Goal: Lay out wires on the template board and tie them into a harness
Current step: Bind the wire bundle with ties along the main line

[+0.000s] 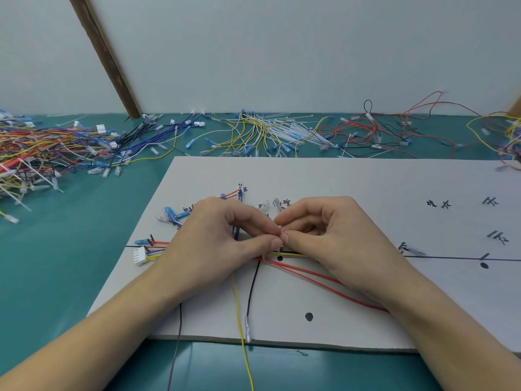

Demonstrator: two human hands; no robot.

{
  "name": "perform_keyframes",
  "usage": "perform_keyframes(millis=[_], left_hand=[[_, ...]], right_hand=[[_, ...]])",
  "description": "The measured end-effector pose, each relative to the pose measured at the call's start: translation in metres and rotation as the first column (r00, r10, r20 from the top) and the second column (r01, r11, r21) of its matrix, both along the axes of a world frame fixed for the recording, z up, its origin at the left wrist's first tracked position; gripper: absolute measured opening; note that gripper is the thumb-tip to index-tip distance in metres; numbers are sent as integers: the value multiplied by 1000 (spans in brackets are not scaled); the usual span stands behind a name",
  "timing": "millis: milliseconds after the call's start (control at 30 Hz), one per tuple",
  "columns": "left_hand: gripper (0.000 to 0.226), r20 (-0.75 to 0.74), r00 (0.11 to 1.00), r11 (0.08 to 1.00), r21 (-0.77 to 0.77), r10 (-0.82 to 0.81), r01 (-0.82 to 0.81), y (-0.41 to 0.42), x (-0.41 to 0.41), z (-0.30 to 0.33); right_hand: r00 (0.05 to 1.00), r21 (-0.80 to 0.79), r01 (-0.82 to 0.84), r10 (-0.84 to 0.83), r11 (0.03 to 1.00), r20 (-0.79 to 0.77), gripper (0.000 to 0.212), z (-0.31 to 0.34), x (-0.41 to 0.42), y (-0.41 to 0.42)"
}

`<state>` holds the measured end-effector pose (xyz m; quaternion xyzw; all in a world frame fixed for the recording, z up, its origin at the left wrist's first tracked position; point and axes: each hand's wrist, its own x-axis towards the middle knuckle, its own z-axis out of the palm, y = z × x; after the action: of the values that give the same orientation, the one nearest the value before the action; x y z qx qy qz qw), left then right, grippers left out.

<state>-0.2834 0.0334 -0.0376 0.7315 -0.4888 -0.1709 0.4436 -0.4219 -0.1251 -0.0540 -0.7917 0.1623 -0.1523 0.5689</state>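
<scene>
We have our left hand (222,238) and right hand (324,235) meeting fingertip to fingertip over the wire bundle (284,253) on the template board (366,187), apparently pinching a pale cable tie (264,257). If the tie slips from that pinch, the red wires (315,275) could stray off the drawn line.
</scene>
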Motion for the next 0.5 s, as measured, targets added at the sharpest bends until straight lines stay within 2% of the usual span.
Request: perform_keyframes(millis=[167, 300, 500], left_hand=[[10, -29, 999, 999, 4, 42, -42, -1, 2, -1], [18, -32, 999, 999, 16, 40, -40, -1, 2, -2], [16, -7, 1000, 1000, 1, 15, -15, -2, 1, -3]], right_hand=[[1000, 19, -18, 17, 1000, 22, 15, 0, 0, -2], [1000, 27, -18, 17, 999, 19, 13, 1, -1, -1], [1000, 1, -21, 21, 1000, 10, 20, 2, -1, 0]])
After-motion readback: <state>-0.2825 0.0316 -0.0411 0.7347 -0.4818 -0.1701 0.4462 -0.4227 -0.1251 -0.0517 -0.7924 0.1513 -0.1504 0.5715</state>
